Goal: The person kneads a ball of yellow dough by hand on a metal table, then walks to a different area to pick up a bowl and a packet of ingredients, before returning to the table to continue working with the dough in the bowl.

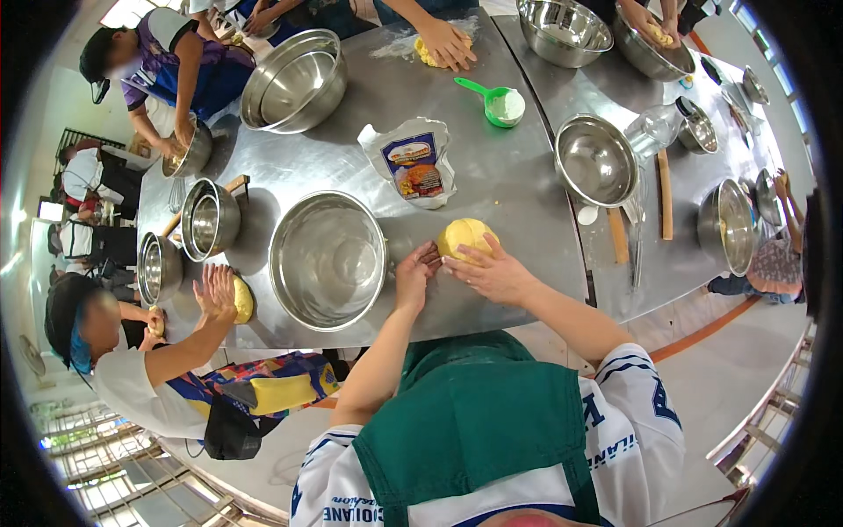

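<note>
A smooth ball of yellow dough rests on the stainless steel table in front of me. My right hand lies along its near right side, fingers spread over the surface. At the lower left edge of the ball, my left hand has its fingers bunched and its fingertips against the dough. Left of that hand stands a wide stainless steel mixing bowl. Beyond the dough lies a crumpled white ingredient packet with a printed label. A green measuring cup holding white powder sits farther back.
To my left, a co-worker's hand presses another dough piece. Across the table, another person's hand kneads dough on flour. Right of a table seam stand a steel bowl, a clear bottle, a whisk and wooden-handled tools.
</note>
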A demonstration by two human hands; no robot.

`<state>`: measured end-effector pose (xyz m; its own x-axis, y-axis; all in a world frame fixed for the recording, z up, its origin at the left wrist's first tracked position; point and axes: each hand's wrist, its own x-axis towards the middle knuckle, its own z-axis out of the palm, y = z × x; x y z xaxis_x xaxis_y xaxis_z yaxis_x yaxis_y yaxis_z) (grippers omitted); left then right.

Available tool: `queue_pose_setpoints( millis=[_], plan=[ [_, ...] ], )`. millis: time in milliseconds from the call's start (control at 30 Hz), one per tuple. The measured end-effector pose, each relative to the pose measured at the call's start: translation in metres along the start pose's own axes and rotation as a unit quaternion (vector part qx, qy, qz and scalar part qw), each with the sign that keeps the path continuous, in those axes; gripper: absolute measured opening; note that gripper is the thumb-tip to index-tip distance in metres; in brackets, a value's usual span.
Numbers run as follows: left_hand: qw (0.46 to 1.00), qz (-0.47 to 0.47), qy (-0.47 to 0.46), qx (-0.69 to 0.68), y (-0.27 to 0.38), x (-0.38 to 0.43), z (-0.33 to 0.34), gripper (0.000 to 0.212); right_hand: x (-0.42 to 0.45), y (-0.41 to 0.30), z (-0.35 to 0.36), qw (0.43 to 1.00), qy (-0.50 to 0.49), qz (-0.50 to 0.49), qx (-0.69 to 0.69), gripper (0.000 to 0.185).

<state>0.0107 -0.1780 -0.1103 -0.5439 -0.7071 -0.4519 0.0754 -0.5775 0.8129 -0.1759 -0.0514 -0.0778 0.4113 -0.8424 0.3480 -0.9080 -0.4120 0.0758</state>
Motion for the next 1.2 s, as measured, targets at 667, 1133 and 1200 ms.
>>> queue_pose_setpoints(
  millis=[667, 1133, 1200],
  plan=[
    [0.689, 0.208, -0.170, 0.673, 0.046, 0.005, 0.080, 0.143, -0.004, 0.008, 0.040, 0.711, 0.038, 0.597, 0.369, 0.044],
    [0.868, 0.038, -0.206, 0.450, 0.032, 0.042, 0.023, 0.102, -0.009, 0.008, 0.022, 0.693, 0.109, 0.410, 0.583, 0.051],
    [0.834, 0.314, -0.197, 0.409, 0.034, 0.029, 0.032, 0.084, -0.020, 0.005, 0.011, 0.697, 0.113, 0.373, 0.602, 0.046]
  ],
)
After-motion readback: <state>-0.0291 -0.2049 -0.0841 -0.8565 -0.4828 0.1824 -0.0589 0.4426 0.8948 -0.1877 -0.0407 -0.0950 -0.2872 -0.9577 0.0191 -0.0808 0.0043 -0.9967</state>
